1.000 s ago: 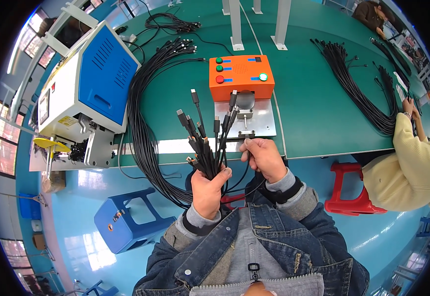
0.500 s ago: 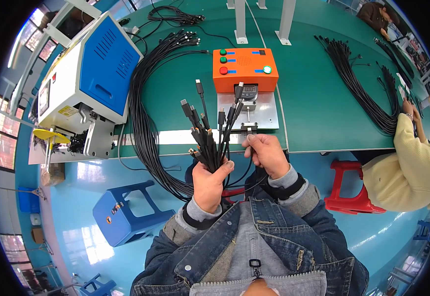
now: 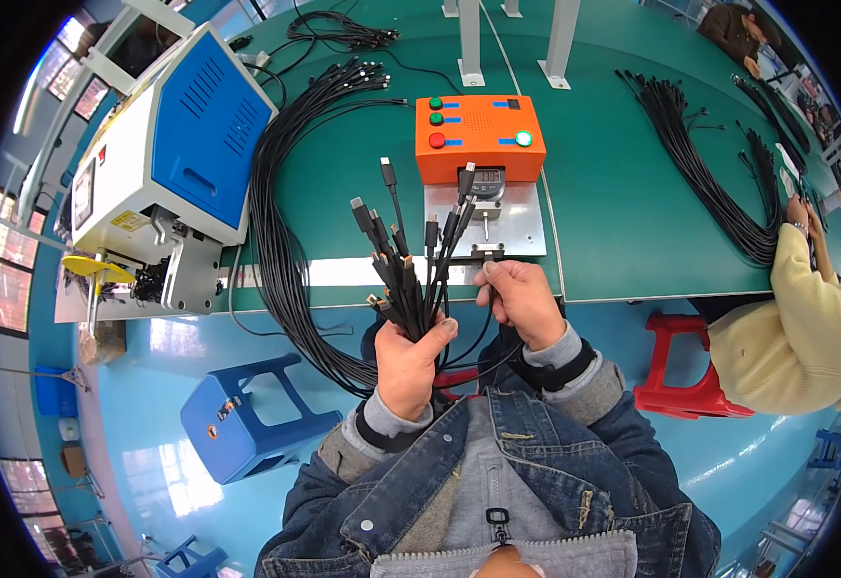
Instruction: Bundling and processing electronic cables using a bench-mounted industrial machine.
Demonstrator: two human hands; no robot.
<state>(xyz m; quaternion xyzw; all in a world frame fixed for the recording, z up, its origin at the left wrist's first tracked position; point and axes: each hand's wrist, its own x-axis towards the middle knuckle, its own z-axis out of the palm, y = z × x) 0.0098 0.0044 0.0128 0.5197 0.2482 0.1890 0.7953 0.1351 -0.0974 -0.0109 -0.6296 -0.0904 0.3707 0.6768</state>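
A bunch of black USB cables [image 3: 403,279] is gripped in my left hand [image 3: 409,364], plugs pointing up and fanning out. My right hand [image 3: 524,301] pinches one cable end at the front of a metal test fixture [image 3: 486,249]. That plug sits at the fixture's socket; my fingers hide part of it. Behind the fixture stands an orange tester box [image 3: 480,135] with green, red and lit white-green buttons. A small round digital gauge [image 3: 487,183] is mounted below the box, partly behind the raised plugs.
To the left are a blue-and-white machine [image 3: 184,144] and a long cable bundle [image 3: 280,222] hanging over the table edge. More cables [image 3: 700,164] lie at right, beside a co-worker in a yellow sleeve [image 3: 791,289]. A blue stool [image 3: 237,414] and red stool [image 3: 680,371] stand below.
The plug in my right hand has moved slightly forward into the fixture's socket, its metal tip no longer showing. The gauge's reading has changed. My left hand stays nearly still.
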